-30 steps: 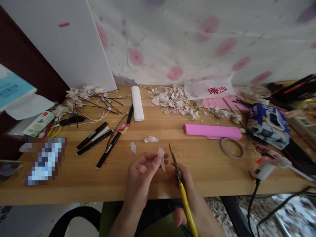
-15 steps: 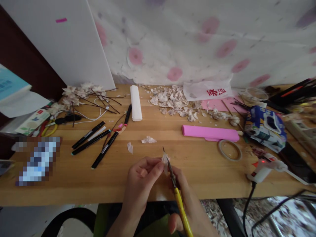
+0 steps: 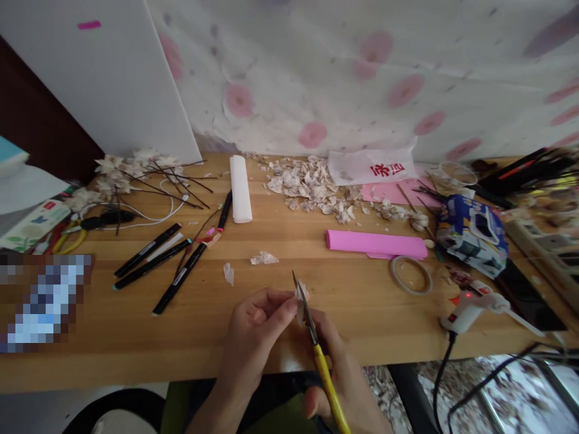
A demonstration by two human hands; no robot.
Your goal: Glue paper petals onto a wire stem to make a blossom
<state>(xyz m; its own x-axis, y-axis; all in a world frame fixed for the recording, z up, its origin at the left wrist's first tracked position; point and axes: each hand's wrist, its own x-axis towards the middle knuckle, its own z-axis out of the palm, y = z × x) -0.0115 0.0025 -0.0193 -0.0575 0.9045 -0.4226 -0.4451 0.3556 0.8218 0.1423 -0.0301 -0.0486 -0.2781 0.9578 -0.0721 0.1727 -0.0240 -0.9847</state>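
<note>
Between the thumb and fingers of my left hand (image 3: 257, 325) is a small, pale, thin petal-like piece (image 3: 300, 295). My right hand (image 3: 339, 355) is closed on yellow-handled scissors (image 3: 326, 377), whose blades point away from me and lie at the piece, slightly apart. Whether the blades are cutting into it I cannot tell. Beyond my hands, two loose pale pieces lie on the wooden table (image 3: 181, 343): a crumpled one (image 3: 265, 258) and a smaller flat one (image 3: 228, 274).
At the back spreads a heap of pale petals (image 3: 307, 184). A white roll (image 3: 240, 188) and black markers (image 3: 181, 278) lie left. To the right are a pink roll (image 3: 375, 243), a tape ring (image 3: 411, 275), a wipes pack (image 3: 473, 232) and a corded glue gun (image 3: 470, 304) with its red light on.
The scissor blades have spread a little wider around the pale piece. The whole view has shifted slightly, so the table things appear farther left. Both hands keep their holds.
</note>
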